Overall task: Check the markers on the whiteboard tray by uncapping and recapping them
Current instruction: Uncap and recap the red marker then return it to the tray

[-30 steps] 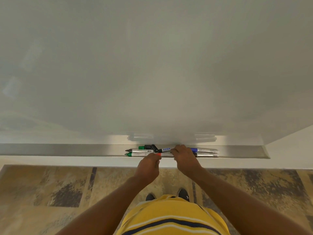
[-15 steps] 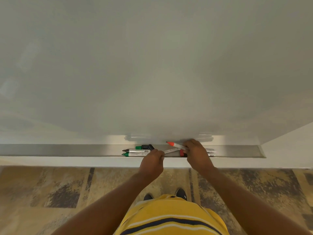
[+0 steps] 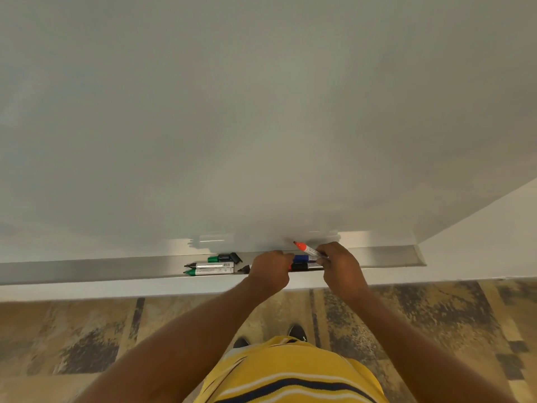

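My right hand (image 3: pixel 341 267) holds an uncapped red marker (image 3: pixel 308 249) over the metal tray (image 3: pixel 87 269), its red tip pointing up-left and close to the whiteboard (image 3: pixel 261 112). My left hand (image 3: pixel 270 270) is closed in a fist just left of it, and a bit of red shows at its fingertips, apparently the cap. Between the hands, a blue marker (image 3: pixel 300 258) and a black-ended marker (image 3: pixel 300 267) lie in the tray. Left of my left hand lie a green-tipped marker (image 3: pixel 209 271), a black-tipped marker (image 3: pixel 210 265) and a short green and black piece (image 3: pixel 223 258).
A small black cap (image 3: pixel 244 269) lies in the tray beside my left hand. The tray ends at the right near the wall corner (image 3: pixel 421 257). Patterned floor (image 3: pixel 87 344) and my shoes (image 3: pixel 296 333) show below.
My right hand lifted the red marker out of the tray, uncapped, and tilted its tip up towards the board. My left hand drew back slightly to the left as a fist.
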`<state>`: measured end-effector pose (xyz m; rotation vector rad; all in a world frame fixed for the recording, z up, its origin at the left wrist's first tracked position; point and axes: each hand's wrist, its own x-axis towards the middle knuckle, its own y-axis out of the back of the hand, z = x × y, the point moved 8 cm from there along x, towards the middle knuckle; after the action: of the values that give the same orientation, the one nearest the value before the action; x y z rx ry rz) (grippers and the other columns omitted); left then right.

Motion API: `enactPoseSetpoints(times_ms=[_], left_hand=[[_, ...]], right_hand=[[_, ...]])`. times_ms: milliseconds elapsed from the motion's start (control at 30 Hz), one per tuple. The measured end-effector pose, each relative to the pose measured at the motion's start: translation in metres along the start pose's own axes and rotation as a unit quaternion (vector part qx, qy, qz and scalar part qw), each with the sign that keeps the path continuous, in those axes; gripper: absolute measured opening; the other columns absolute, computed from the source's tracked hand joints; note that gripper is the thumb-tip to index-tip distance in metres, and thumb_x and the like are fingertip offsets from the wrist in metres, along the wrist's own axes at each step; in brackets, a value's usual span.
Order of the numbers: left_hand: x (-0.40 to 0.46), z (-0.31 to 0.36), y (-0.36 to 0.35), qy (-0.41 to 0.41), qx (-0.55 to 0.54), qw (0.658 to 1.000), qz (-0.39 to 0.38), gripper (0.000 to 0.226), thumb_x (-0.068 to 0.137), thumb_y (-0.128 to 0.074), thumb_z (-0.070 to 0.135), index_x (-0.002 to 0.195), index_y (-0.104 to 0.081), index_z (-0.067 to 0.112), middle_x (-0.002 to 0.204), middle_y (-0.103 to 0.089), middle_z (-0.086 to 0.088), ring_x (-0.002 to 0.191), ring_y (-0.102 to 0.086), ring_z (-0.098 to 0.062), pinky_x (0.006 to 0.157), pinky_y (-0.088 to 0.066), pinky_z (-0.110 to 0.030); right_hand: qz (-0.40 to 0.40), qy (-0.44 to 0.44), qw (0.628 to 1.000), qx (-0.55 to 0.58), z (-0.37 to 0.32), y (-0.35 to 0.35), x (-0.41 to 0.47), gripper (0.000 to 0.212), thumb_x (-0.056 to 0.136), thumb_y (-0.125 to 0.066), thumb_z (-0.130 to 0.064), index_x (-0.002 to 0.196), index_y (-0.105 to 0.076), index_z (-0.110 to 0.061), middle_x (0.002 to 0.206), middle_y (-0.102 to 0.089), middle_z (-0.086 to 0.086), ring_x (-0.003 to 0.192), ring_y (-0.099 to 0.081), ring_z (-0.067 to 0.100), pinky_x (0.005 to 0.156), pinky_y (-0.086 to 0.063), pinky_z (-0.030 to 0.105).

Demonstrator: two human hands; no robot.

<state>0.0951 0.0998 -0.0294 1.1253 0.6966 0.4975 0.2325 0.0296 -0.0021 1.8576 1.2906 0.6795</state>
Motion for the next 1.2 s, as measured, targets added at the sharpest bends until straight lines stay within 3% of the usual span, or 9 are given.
enactPoseSetpoints(times_ms=[200, 367, 433, 533, 667, 800, 933, 1067, 1200], left_hand=[[0.003, 0.003, -0.002, -0.03, 0.083, 0.996, -0.024, 0.028, 0.091, -0.053, 0.018, 0.119, -0.059, 0.019, 0.097, -0.065, -0.009, 0.085, -0.063, -0.027, 0.073, -0.051, -0.035], [0.003, 0.002, 0.0, -0.064, 0.08, 0.995, -0.002, 0.028, 0.092, -0.054, 0.018, 0.12, -0.06, 0.018, 0.103, -0.066, -0.008, 0.085, -0.065, -0.026, 0.073, -0.051, -0.035], [-0.001, 0.0, 0.01, -0.055, 0.031, 0.997, 0.034, 0.025, 0.092, -0.053, 0.021, 0.114, -0.062, 0.016, 0.102, -0.065, -0.007, 0.081, -0.064, -0.025, 0.07, -0.052, -0.034], [-0.015, -0.015, 0.031, 0.019, -0.127, 0.988, 0.087, 0.017, 0.092, -0.056, 0.026, 0.103, -0.064, 0.017, 0.098, -0.066, -0.003, 0.081, -0.062, -0.019, 0.07, -0.049, -0.026], [-0.046, -0.029, 0.062, 0.076, -0.272, 0.951, 0.127, 0.013, 0.087, -0.069, 0.025, 0.097, -0.071, 0.018, 0.092, -0.072, 0.003, 0.076, -0.063, -0.008, 0.071, -0.05, -0.016], [-0.078, -0.034, 0.098, 0.079, -0.341, 0.924, 0.151, 0.008, 0.083, -0.073, 0.02, 0.091, -0.072, 0.02, 0.088, -0.073, 0.004, 0.077, -0.067, -0.013, 0.073, -0.06, -0.028], [-0.094, -0.039, 0.123, 0.083, -0.323, 0.926, 0.179, 0.005, 0.083, -0.073, 0.023, 0.085, -0.069, 0.021, 0.076, -0.07, 0.003, 0.068, -0.066, -0.017, 0.066, -0.059, -0.031], [-0.099, -0.042, 0.134, 0.077, -0.283, 0.937, 0.187, 0.006, 0.085, -0.071, 0.027, 0.083, -0.066, 0.024, 0.071, -0.066, 0.008, 0.063, -0.062, -0.012, 0.058, -0.055, -0.023], [-0.099, -0.04, 0.138, 0.054, -0.264, 0.944, 0.191, 0.004, 0.085, -0.069, 0.025, 0.083, -0.066, 0.024, 0.07, -0.065, 0.008, 0.062, -0.06, -0.013, 0.058, -0.056, -0.031]], right_hand=[[-0.004, -0.021, 1.0, -0.003, 0.013, 0.003, -0.004, 0.023, 0.085, -0.066, -0.005, 0.104, -0.065, -0.018, 0.099, -0.067, 0.003, 0.077, -0.054, 0.01, 0.074, -0.041, 0.016], [-0.008, -0.023, 1.0, 0.0, 0.015, 0.008, -0.004, 0.024, 0.084, -0.066, -0.003, 0.104, -0.065, -0.017, 0.098, -0.067, 0.002, 0.076, -0.053, 0.01, 0.071, -0.036, 0.01], [-0.009, -0.021, 1.0, 0.016, 0.013, 0.011, -0.004, 0.021, 0.086, -0.065, -0.005, 0.102, -0.064, -0.019, 0.095, -0.066, 0.001, 0.073, -0.053, 0.009, 0.067, -0.035, 0.008], [-0.014, -0.023, 0.998, 0.063, 0.005, 0.02, -0.004, 0.017, 0.089, -0.063, -0.011, 0.102, -0.062, -0.023, 0.092, -0.065, -0.004, 0.072, -0.056, 0.008, 0.063, -0.036, 0.007], [0.002, 0.05, 0.991, 0.122, -0.024, 0.045, -0.007, 0.023, 0.09, -0.061, -0.012, 0.109, -0.063, -0.025, 0.096, -0.066, -0.007, 0.084, -0.058, 0.005, 0.071, -0.042, 0.009], [0.021, 0.102, 0.983, 0.148, -0.049, 0.068, -0.012, 0.029, 0.091, -0.058, -0.011, 0.117, -0.066, -0.024, 0.108, -0.063, -0.007, 0.1, -0.056, 0.006, 0.084, -0.043, 0.008], [0.027, 0.149, 0.977, 0.15, -0.071, 0.083, -0.015, 0.032, 0.09, -0.058, -0.009, 0.117, -0.066, -0.024, 0.103, -0.06, -0.009, 0.097, -0.057, 0.007, 0.078, -0.044, 0.01], [0.035, 0.181, 0.974, 0.135, -0.085, 0.089, -0.014, 0.035, 0.089, -0.058, -0.004, 0.117, -0.065, -0.024, 0.103, -0.058, -0.006, 0.096, -0.056, 0.008, 0.078, -0.04, 0.008], [0.035, 0.187, 0.975, 0.112, -0.091, 0.086, -0.012, 0.038, 0.088, -0.06, 0.003, 0.117, -0.065, -0.022, 0.104, -0.059, -0.002, 0.099, -0.057, 0.014, 0.081, -0.04, 0.006]])
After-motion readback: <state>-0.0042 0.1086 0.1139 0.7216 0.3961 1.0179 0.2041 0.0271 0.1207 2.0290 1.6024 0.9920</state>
